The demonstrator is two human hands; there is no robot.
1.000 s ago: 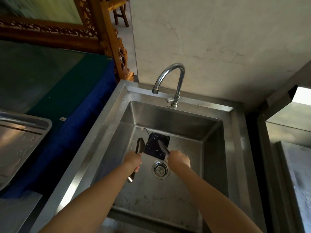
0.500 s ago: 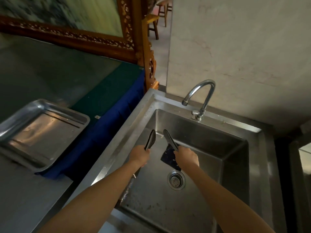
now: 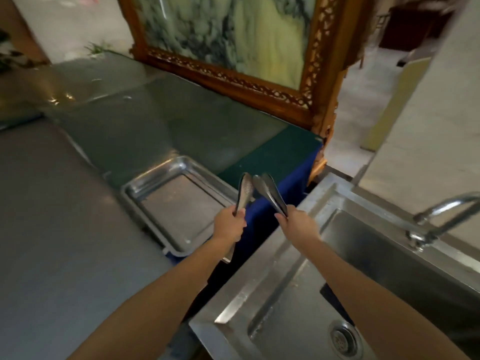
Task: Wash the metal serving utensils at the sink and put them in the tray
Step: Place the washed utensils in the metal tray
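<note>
Left hand [image 3: 230,226] grasps one spoon [image 3: 244,192]; right hand [image 3: 298,224] clenches two utensils [image 3: 268,193]. All are raised between the sink [image 3: 259,281] and the tray [image 3: 155,172] to its left. Stiff, light, probably wet-slippery metal; best held at the handles.

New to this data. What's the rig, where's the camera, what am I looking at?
No robot here: a person works bare-handed, and the single view comes from a wide-angle camera on their head, looking forward and down. The left hand grips one metal serving utensil; the right hand grips what looks like two more. All are raised over the gap between the steel sink on the right, with its tap, and a steel tray on the counter to the left. Nothing lies in the tray yet.
</note>
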